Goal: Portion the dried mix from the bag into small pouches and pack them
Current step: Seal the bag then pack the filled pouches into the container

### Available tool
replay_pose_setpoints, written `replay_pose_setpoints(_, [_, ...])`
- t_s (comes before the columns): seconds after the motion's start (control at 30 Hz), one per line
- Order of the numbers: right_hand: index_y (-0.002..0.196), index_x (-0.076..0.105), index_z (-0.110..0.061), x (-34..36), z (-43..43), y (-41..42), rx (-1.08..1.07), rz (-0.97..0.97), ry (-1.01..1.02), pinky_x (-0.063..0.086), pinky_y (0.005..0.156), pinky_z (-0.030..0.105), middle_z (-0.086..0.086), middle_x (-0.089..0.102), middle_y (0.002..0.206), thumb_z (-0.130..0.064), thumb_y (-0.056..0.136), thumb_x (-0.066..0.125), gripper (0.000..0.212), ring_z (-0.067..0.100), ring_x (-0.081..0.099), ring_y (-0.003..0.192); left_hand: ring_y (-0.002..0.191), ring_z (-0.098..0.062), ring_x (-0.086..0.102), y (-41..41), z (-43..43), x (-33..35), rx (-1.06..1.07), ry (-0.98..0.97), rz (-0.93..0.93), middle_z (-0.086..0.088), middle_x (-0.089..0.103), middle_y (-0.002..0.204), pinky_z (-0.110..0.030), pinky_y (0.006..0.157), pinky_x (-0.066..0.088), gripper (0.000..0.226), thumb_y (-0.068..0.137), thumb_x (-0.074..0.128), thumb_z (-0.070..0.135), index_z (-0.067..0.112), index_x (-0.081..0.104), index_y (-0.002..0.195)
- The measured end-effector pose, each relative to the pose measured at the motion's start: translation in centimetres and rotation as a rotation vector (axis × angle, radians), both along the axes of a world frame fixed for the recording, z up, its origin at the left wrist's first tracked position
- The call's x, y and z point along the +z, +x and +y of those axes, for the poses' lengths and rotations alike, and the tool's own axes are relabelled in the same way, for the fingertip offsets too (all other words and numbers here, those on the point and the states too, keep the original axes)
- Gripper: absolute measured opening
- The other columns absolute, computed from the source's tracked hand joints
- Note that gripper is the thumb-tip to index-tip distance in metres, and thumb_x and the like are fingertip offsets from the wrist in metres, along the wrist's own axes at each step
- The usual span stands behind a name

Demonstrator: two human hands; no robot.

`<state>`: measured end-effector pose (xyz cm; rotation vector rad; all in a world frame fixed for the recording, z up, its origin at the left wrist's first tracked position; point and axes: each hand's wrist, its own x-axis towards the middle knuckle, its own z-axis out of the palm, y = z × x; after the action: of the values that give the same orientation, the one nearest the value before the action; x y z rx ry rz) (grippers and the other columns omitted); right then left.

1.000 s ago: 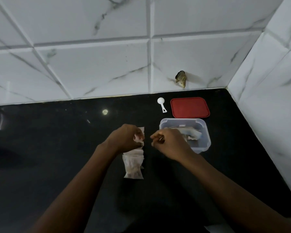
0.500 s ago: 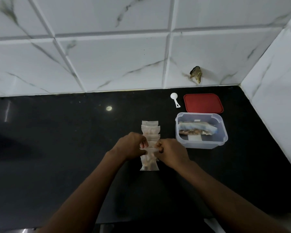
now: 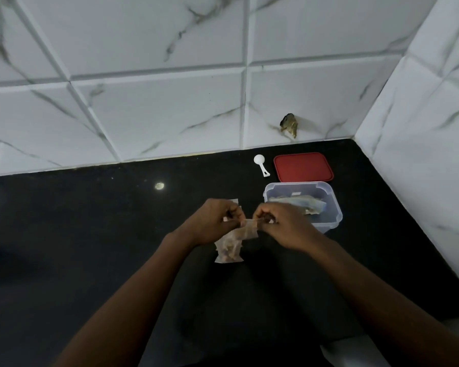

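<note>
Pinching a pouch [image 3: 249, 229] by its top strip, left hand [image 3: 215, 223] at one end and right hand [image 3: 284, 225] at the other, gripping the thin film with curled fingertips. Holding it just above the counter [image 3: 90, 234], over the row of filled pouches [image 3: 227, 254] and just left of the tub [image 3: 335, 207]. Judging it very light and limp: thin plastic, sagging below the pinch, carrying at a guess a small loose load of mix (amount hard to tell, hands covering part of it). Treating the film as slippery and quick to crease, so favouring the stiffer seal strip as the place to grip, both corners at once, mouth up. Expecting it to swing or twist if held by one corner alone. Avoiding any squeeze on the belly, for fear of crushing dried bits or pushing them up into the seal. Guessing at the step in hand: sealing, by running thumb and finger along the strip. Noting the bag [image 3: 300, 203] lying inside the tub, soft and crumpled too, probably best taken by its open edge. Noting also scoop [image 3: 260, 165] and lid [image 3: 302, 166] lying side by side behind the tub, near the wall, neither being touched.
</note>
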<state>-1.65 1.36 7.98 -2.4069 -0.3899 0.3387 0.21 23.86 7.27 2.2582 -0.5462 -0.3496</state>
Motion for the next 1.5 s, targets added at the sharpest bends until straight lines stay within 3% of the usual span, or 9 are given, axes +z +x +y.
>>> replay_pose_setpoints(0.2, [0.092,0.066,-0.032,3.6,-5.0,2.0,-0.075,-0.091,0.095,0.043,0.072,0.005,-0.015,0.069,0.089,-0.023,0.094,0.069,0.009,-0.009,0.062,0.086,0.084,-0.013,0.072,2.9,-4.6,3.0,0.013,-0.161,-0.092,0.006,0.076,0.09,-0.031,0.082,0.06,0.006,0.089,0.079,0.016,0.018,0.078,0.095])
replay_pose_setpoints(0.4, [0.092,0.067,-0.029,3.8,-9.2,4.4,-0.135,-0.115,0.101,0.052,0.075,0.02,-0.014,0.072,0.087,-0.027,0.094,0.07,0.005,-0.006,0.066,0.079,0.086,-0.005,0.072,5.7,-8.6,4.0,-0.027,-0.159,-0.131,0.005,0.077,0.093,-0.016,0.078,0.055,0.014,0.086,0.083,0.014,0.015,0.08,0.1])
replay_pose_setpoints(0.53, [0.097,0.069,-0.022,2.1,-10.6,5.4,-0.143,-0.037,0.111,0.062,0.075,0.031,-0.008,0.074,0.09,-0.022,0.092,0.072,0.006,0.004,0.072,0.081,0.088,-0.007,0.071,7.0,-10.4,2.8,-0.052,-0.042,-0.134,0.001,0.078,0.099,-0.017,0.081,0.056,0.019,0.086,0.082,0.012,0.011,0.081,0.105])
replay_pose_setpoints(0.73, [0.096,0.072,-0.015,-1.8,-10.5,6.4,-0.123,0.051,0.029,0.05,0.068,0.013,-0.003,0.074,0.088,-0.014,0.092,0.07,0.004,0.002,0.07,0.074,0.079,0.003,0.063,7.7,-11.7,0.6,-0.106,0.222,-0.094,-0.004,0.077,0.105,-0.001,0.073,0.046,0.019,0.089,0.074,0.003,0.008,0.08,0.106])
replay_pose_setpoints(0.9, [0.091,0.073,-0.02,-4.4,-9.8,7.2,-0.095,0.045,-0.084,0.051,0.085,0.03,-0.007,0.071,0.087,-0.018,0.091,0.068,0.006,0.006,0.065,0.084,0.104,-0.02,0.068,7.9,-12.6,-1.0,-0.147,0.487,-0.132,-0.004,0.071,0.116,-0.038,0.096,0.057,0.026,0.091,0.072,0.01,0.021,0.077,0.114])
replay_pose_setpoints(1.03, [0.083,0.069,-0.029,-5.0,-9.7,7.6,-0.125,0.059,-0.088,0.049,0.081,0.027,-0.012,0.067,0.08,-0.021,0.09,0.071,0.011,-0.001,0.062,0.079,0.117,-0.017,0.06,7.6,-12.9,-1.7,-0.154,0.686,-0.367,0.006,0.071,0.12,-0.034,0.1,0.038,0.032,0.093,0.069,0.018,0.035,0.072,0.121])
replay_pose_setpoints(1.23, [0.121,0.069,-0.015,-4.2,-9.0,6.7,-0.223,-0.043,-0.078,0.051,0.094,0.031,-0.002,0.071,0.114,-0.026,0.083,0.08,0.041,0.014,0.065,0.105,0.116,-0.016,0.059,6.8,-11.0,-1.2,-0.002,0.425,-0.349,0.006,0.067,0.121,-0.037,0.102,0.044,0.027,0.091,0.074,0.028,0.03,0.073,0.118])
replay_pose_setpoints(1.37, [0.111,0.073,-0.021,-2.0,-6.0,4.7,-0.249,-0.21,0.093,0.048,0.08,0.016,-0.01,0.072,0.101,-0.02,0.086,0.076,0.025,0.004,0.065,0.092,0.094,-0.008,0.065,5.0,-7.0,-0.2,0.184,0.176,-0.165,0.007,0.069,0.105,-0.033,0.084,0.057,0.014,0.09,0.076,0.025,0.024,0.077,0.104])
replay_pose_setpoints(1.5, [0.102,0.076,-0.02,-0.9,-1.0,2.8,-0.06,-0.113,0.103,0.05,0.073,0.011,-0.009,0.075,0.092,-0.016,0.087,0.074,0.015,-0.003,0.066,0.078,0.083,0.001,0.066,3.0,-2.4,-0.2,0.182,0.237,0.001,0.017,0.069,0.09,-0.036,0.083,0.061,0.007,0.087,0.079,0.025,0.03,0.076,0.092])
